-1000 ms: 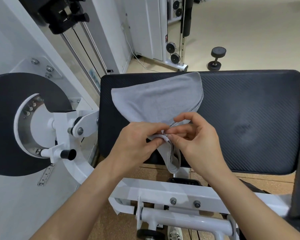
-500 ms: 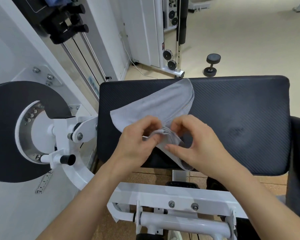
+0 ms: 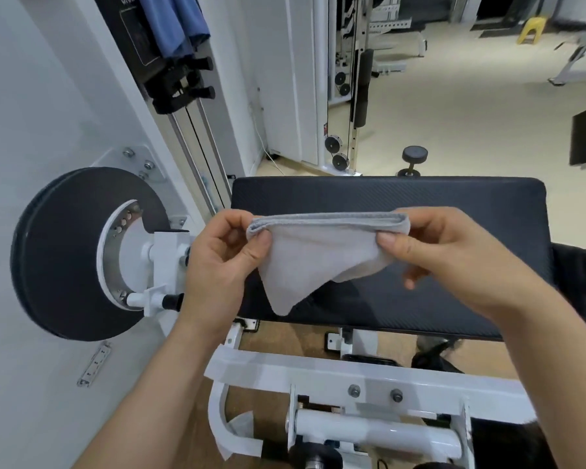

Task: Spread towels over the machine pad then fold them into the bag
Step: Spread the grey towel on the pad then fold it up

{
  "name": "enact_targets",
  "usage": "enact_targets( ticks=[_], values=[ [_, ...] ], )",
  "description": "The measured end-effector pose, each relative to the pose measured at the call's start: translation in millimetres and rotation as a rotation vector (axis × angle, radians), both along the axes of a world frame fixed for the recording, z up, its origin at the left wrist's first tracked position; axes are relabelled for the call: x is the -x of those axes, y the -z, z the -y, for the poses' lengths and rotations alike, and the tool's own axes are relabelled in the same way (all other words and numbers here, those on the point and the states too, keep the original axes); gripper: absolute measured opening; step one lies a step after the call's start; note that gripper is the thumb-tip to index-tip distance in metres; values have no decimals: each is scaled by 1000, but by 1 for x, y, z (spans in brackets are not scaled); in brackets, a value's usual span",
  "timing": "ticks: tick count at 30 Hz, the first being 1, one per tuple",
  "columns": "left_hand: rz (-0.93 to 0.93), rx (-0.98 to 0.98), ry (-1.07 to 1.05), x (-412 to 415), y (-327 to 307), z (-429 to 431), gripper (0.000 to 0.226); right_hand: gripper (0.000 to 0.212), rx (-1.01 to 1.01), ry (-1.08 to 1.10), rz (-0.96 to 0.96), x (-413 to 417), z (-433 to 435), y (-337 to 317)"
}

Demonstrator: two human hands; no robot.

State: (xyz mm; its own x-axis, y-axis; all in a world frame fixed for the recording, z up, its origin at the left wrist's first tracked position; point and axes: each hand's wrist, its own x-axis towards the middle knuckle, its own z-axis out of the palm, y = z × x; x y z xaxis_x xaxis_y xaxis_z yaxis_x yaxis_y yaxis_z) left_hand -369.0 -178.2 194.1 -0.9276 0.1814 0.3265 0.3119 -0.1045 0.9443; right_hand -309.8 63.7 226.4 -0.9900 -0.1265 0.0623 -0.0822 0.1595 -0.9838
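A small grey towel (image 3: 315,252) hangs folded in the air above the black machine pad (image 3: 454,214). Its doubled top edge runs level between my hands, and a loose corner droops down in front of the pad. My left hand (image 3: 224,262) pinches the towel's left end between thumb and fingers. My right hand (image 3: 433,252) pinches the right end the same way. No bag can be made out with certainty; a dark mass sits low at the right edge.
A black round disc (image 3: 65,252) on the white machine frame stands at the left. The white steel frame and bar (image 3: 369,377) lie below the pad. A small dumbbell (image 3: 411,160) rests on the floor beyond. Blue cloth (image 3: 180,22) hangs at top left.
The towel was lying on the pad with my hands gathering its near corner. Now it is lifted off the pad, folded, and stretched between both hands, which have moved apart.
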Motion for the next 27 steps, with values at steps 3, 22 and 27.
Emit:
enact_targets(
  ticks=[3, 22, 27],
  values=[
    [54, -85, 60, -16, -9, 13, 12, 23, 158, 25, 10, -8, 18, -12],
    [93, 111, 255, -25, 1, 22, 40, 30, -833, -80, -370, -6, 77, -3],
    [180, 421, 487, -14, 32, 22, 45, 31, -779, -125, -331, 2, 67, -4]
  ],
)
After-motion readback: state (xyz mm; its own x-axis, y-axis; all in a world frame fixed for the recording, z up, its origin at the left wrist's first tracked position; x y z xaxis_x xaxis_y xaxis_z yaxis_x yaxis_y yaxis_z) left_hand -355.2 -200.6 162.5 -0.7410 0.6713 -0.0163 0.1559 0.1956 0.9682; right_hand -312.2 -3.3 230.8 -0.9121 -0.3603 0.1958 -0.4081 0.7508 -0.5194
